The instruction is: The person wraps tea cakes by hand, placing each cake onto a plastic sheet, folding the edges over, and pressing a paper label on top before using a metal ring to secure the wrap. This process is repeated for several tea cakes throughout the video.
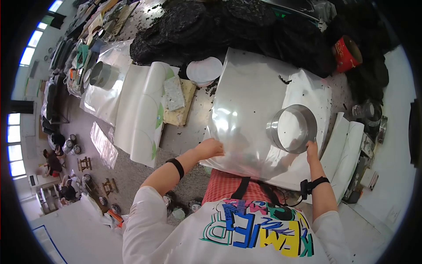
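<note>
A clear plastic sheet (246,101) lies over the table in front of me. My left hand (212,148) is at its near left edge, fingers closed together on the sheet. Farther right stands a metal ring (306,127) with a white round disc (292,128) showing inside it. My right hand (311,148) touches the ring's near right side, fingers closed on its rim. White paper lies beneath the ring and the plastic.
Black stacked material (198,31) spans the back. White discs (204,70), a yellow block (182,105), rolled sheeting (138,105) and another metal ring (101,74) are left. A red container (347,53) stands back right. People (53,162) are far left.
</note>
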Action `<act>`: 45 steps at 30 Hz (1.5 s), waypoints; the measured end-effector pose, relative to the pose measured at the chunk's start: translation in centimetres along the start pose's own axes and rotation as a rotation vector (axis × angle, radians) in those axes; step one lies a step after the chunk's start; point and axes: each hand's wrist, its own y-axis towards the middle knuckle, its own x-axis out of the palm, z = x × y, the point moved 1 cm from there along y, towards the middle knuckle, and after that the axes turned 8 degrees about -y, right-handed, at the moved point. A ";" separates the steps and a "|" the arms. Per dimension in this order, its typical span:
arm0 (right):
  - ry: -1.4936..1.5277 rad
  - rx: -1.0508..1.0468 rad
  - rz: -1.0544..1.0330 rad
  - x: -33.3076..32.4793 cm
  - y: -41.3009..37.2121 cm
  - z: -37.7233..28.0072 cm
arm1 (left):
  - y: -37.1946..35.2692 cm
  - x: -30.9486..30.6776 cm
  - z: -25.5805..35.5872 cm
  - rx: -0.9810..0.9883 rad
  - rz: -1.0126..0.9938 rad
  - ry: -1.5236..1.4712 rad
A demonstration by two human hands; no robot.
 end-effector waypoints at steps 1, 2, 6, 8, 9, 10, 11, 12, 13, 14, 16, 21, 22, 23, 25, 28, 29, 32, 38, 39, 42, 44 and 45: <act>0.014 0.004 -0.013 0.0 0.1 -0.2 | 0.7 -1.4 1.1 0.004 -0.002 0.003; 0.016 0.005 -0.006 0.0 0.3 -0.2 | 1.1 -3.5 3.2 -0.046 0.080 -0.142; 0.013 -0.023 -0.025 -0.2 0.1 0.0 | -1.0 -2.8 3.8 0.196 -0.055 0.276; 0.035 -0.005 0.001 0.3 0.1 -0.4 | -2.5 -0.9 3.3 0.168 0.020 0.235; 0.063 -0.009 -0.013 0.6 -0.5 -0.9 | -2.6 -0.6 3.0 0.075 0.053 0.163; 0.089 -0.012 -0.022 0.5 -0.8 -0.9 | -2.3 -0.4 2.3 -0.013 0.084 0.091; 0.100 0.002 -0.001 0.3 -0.4 -0.1 | -1.7 0.3 1.4 -0.033 0.116 0.004; 0.090 -0.019 -0.005 0.2 0.2 0.7 | -1.6 1.2 0.3 -0.028 0.100 -0.002; 0.078 -0.046 -0.017 0.2 0.4 1.1 | -1.5 0.8 0.2 -0.014 0.081 -0.015; 0.076 -0.045 -0.024 0.4 0.6 1.4 | -1.5 0.5 0.2 -0.005 0.068 -0.027; 0.091 0.009 0.083 0.9 0.8 1.6 | -2.0 0.0 1.5 0.022 0.088 0.008; 0.083 -0.023 0.027 0.8 0.4 0.7 | -1.7 0.0 3.5 -0.008 0.210 0.079; -0.003 0.021 -0.014 0.6 0.5 0.6 | -1.6 0.1 2.9 -0.009 0.212 0.088; -0.003 0.014 -0.020 0.6 0.8 1.2 | -1.4 0.3 2.2 -0.026 0.184 0.023; 0.105 -0.067 -0.006 1.0 1.2 1.4 | -1.1 0.6 1.4 -0.053 0.179 -0.045; 0.204 -0.083 -0.041 0.5 0.7 0.8 | -1.0 0.0 1.3 0.031 0.112 0.001; 0.212 -0.088 -0.036 0.4 -0.7 -0.2 | -0.7 -0.2 1.4 0.077 0.047 0.044; 0.111 -0.234 -0.407 0.2 -8.9 -7.8 | 2.2 -2.2 0.2 0.030 -0.157 -0.113; -0.167 -0.646 -0.661 12.6 -15.1 -8.7 | 10.6 -19.8 13.6 -0.130 0.369 -0.615; -0.176 -0.651 -0.648 12.3 -14.0 -8.7 | 9.1 -21.7 17.3 -0.035 0.342 -0.366; 0.027 -0.027 -0.131 10.5 -8.6 -6.5 | 4.6 -19.7 17.4 -0.085 0.202 -0.242; -0.052 -0.477 -0.115 9.0 -3.1 -1.7 | 2.4 -16.7 16.9 -0.165 0.189 -0.189; 0.082 -0.394 -0.349 9.4 -3.3 -0.8 | 1.6 -14.5 15.2 -0.109 0.234 -0.187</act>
